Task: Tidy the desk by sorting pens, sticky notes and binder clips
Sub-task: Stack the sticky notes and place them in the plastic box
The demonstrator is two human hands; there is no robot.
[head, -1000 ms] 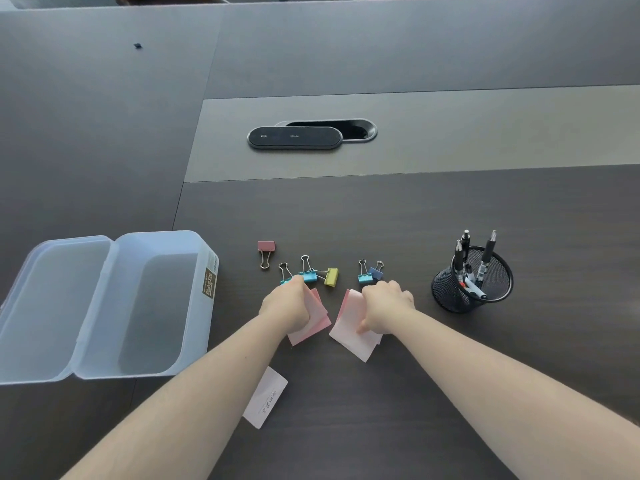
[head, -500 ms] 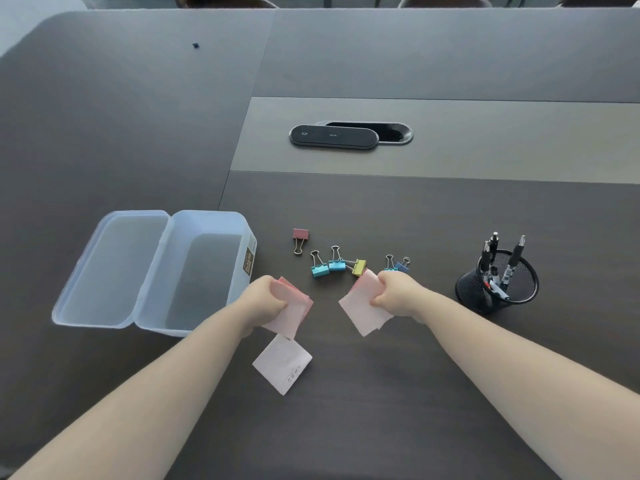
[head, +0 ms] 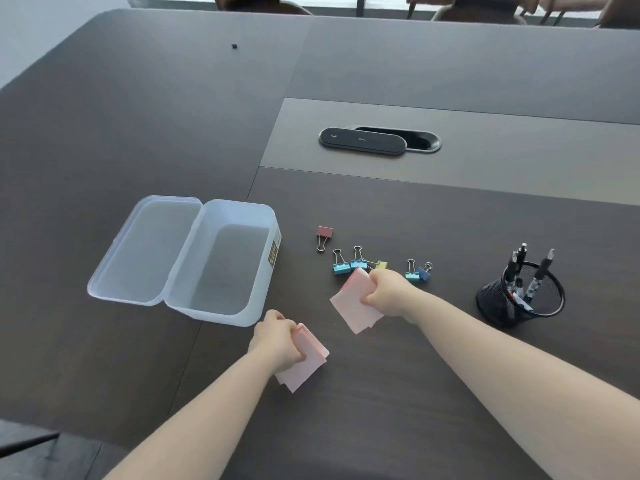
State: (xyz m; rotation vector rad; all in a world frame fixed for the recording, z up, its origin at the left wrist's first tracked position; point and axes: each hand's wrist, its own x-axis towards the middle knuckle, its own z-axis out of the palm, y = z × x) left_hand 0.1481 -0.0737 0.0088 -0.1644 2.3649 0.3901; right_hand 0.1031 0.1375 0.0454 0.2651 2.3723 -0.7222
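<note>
My left hand (head: 277,344) grips a small stack of pink sticky notes (head: 308,362) low over the desk, just in front of the open clear plastic box (head: 221,261). My right hand (head: 388,292) holds another bunch of pale pink sticky notes (head: 349,303) a little further back. Several coloured binder clips lie in a row behind it: a pink clip (head: 324,233), cyan clips (head: 348,266), a yellow clip (head: 381,265) and a blue clip (head: 424,273). At the right, a black mesh cup (head: 519,301) holds pens (head: 540,268).
The box's hinged lid (head: 145,247) lies open to its left. A black oval cable port cover (head: 363,142) sits in the lighter centre strip of the desk. A tiny dark object (head: 234,46) lies far back left. Chairs stand beyond the far edge.
My left hand has pulled back toward me with its pink notes, and the white note that lay below it is no longer visible. My right hand has kept its notes near the clips.
</note>
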